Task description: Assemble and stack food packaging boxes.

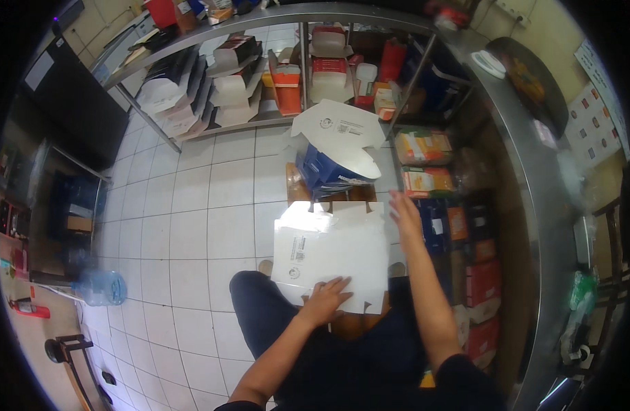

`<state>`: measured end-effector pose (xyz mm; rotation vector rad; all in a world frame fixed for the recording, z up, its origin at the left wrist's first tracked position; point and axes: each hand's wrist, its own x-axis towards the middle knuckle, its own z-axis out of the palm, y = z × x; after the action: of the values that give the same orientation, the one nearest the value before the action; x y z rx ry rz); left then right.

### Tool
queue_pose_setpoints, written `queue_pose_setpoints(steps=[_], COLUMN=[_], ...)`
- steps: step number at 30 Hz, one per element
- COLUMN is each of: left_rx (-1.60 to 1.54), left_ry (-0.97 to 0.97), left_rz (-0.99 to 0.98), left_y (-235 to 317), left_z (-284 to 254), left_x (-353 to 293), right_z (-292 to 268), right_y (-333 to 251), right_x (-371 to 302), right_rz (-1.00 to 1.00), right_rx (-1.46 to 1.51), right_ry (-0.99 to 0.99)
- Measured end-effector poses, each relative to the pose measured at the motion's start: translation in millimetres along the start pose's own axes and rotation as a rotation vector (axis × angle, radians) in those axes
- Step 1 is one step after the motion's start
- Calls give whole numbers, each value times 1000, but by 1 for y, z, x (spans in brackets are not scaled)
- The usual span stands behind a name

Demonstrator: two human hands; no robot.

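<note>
A flat white cardboard box blank (349,253), with notched edges and small dark printing on its left side, lies across my knees. My left hand (325,301) rests on its near part, fingers stretched over the board and gripping nothing. Just past the blank's right edge, my right hand (405,214) is raised with its fingers apart and nothing visible in it. Beyond the blank, partly folded blue and white boxes (329,171) sit stacked on a brown wooden surface (294,181). The uppermost box has its white flaps spread out.
A metal table (260,20) stands ahead, with stacked cardboard boxes (236,89) on its lower shelf. To the right runs a long steel counter (513,144), with packaged goods (428,179) below. A large water bottle (103,288) lies on the tiled floor (185,240) at left.
</note>
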<state>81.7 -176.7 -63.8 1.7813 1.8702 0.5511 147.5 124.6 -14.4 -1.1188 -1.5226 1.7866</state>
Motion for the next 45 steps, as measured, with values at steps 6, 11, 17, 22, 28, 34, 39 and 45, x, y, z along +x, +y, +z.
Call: queue_pose_setpoints(steps=[6, 11, 17, 22, 28, 34, 39, 45], left_rx=[-115, -282, -462, -1072, -2013, -1484, -1383, -1326], left_ry=[35, 306, 80, 40, -147, 216, 235, 210], left_rz=[-108, -36, -234, -176, -440, -272, -249, -247], left_y=[25, 91, 157, 175, 172, 190, 209, 214], left_z=[-43, -95, -140, -125, -101, -131, -152, -151], left_x=[8, -5, -34, -58, -60, -63, -66, -69], right_z=[-68, -79, -63, -48, -34, -37, -44, -37], right_y=[25, -3, -39, -74, -138, -186, -197, -190], right_x=[-135, -201, -207, -230, -264, -289, -294, -306], right_rz=[-248, -550, -740, -682, -846, -740, -914, -770], right_rx=[-370, -353, 101, 217, 113, -680, -631, -736], right_ry=[-191, -372, -157, -115, -283, -124, -475, -445])
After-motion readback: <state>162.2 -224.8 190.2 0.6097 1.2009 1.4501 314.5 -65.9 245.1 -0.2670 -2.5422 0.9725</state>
